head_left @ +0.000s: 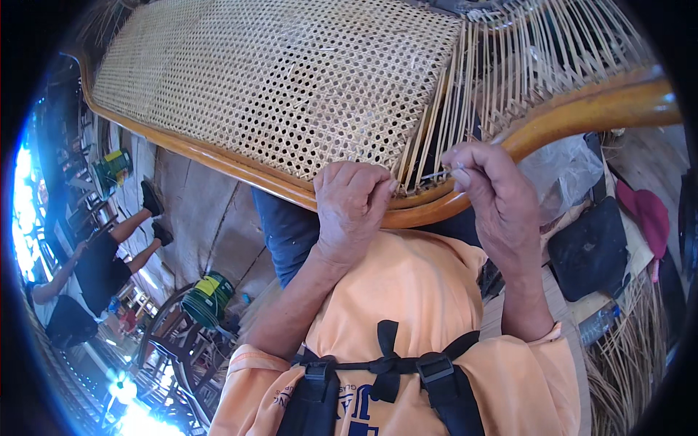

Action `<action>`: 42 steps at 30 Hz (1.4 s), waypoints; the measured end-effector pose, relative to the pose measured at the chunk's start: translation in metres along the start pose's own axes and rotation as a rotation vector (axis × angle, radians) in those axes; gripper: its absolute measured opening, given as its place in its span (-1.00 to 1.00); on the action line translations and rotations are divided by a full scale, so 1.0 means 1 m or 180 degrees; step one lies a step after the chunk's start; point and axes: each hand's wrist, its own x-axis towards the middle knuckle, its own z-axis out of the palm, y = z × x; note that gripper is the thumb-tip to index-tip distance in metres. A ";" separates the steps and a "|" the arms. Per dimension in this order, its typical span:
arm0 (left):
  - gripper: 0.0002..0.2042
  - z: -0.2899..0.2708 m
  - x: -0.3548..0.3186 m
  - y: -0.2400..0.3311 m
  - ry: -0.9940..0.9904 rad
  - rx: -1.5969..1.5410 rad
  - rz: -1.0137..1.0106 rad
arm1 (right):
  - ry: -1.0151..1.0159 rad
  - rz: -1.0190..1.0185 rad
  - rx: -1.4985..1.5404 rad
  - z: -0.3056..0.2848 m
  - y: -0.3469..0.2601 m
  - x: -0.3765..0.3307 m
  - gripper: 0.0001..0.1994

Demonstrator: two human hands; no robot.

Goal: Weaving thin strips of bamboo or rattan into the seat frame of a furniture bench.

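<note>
Workshop; cane strand (pixel 436 174) between hands (pixel 422 192).

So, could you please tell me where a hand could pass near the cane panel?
Bare floor lies left of the wooden frame, before the seated person. The right side is crowded: black bag, red cap, loose cane strands. Both hands fill the frame's near edge.

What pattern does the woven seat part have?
The cane webbing is pale straw-coloured, with an open lattice of small holes, seen in the head view.
</note>
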 end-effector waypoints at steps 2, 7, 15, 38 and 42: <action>-0.89 0.000 0.002 0.001 0.0040 -0.0058 -0.0117 | -0.0248 0.0217 -0.0103 0.010 0.001 0.016 -0.90; -0.87 0.004 0.002 -0.003 0.0158 -0.0084 -0.0145 | -0.0935 0.0858 -0.0563 0.032 -0.001 0.044 -0.87; -0.87 0.004 0.003 -0.005 0.0205 -0.0086 -0.0212 | -0.1292 0.1077 -0.1218 0.046 0.006 0.051 -0.82; -0.89 0.009 0.009 0.000 0.0160 0.0076 -0.0513 | -0.1423 0.1821 -0.0620 0.042 -0.005 0.067 -0.90; -0.89 0.010 0.008 -0.003 0.0136 0.0102 -0.0482 | -0.1523 0.1862 -0.0646 0.044 0.000 0.072 -0.92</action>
